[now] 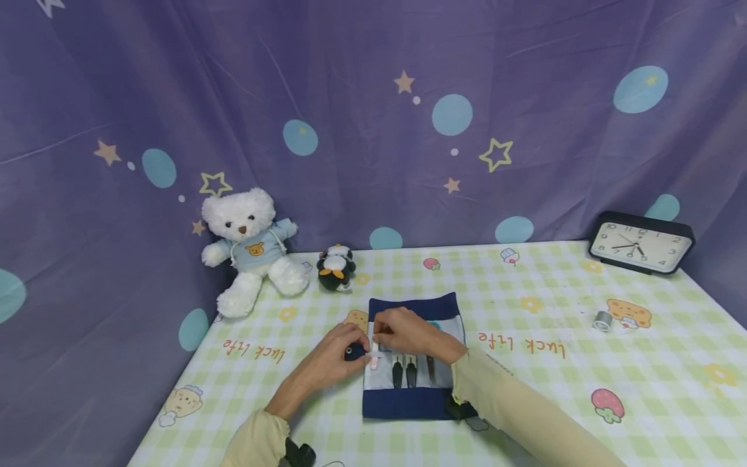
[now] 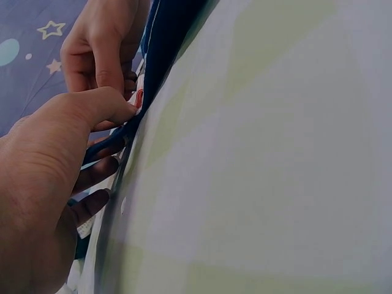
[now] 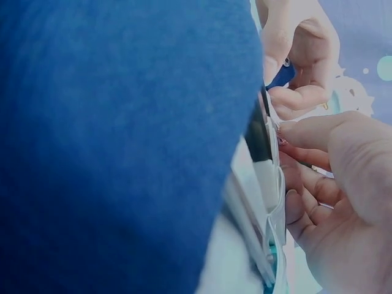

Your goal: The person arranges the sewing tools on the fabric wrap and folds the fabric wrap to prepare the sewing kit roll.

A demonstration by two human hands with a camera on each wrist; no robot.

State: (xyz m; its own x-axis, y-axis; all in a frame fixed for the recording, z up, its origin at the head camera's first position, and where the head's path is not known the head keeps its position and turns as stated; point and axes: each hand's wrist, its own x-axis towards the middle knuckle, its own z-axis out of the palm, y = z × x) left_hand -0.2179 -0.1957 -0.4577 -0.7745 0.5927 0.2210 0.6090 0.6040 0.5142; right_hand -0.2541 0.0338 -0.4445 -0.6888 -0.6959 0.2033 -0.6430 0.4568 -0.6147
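Note:
An unfolded navy fabric tool roll [image 1: 408, 403] with a pale pocketed inside lies on the table. Black-handled tools [image 1: 411, 374] stand in its middle pockets, and a brownish slim tool [image 1: 430, 368] sits to their right. At the roll's left edge, my left hand [image 1: 335, 353] pinches the edge with a navy snap tab [image 1: 353, 351] by its fingers. Over the leftmost pocket, my right hand [image 1: 408, 331] pinches a slim white and pink item [image 1: 374, 362]. Fingers partly hide that item, so its kind is unclear. The right wrist view shows both hands close together beyond the navy cloth [image 3: 122, 135].
A white teddy bear [image 1: 255, 250] and a small penguin plush [image 1: 336, 267] sit at the back left. A black-framed clock [image 1: 640, 243] stands at the back right, with a small silver cylinder [image 1: 603, 321] in front of it. A purple curtain [image 1: 362, 194] hangs behind the checked tablecloth.

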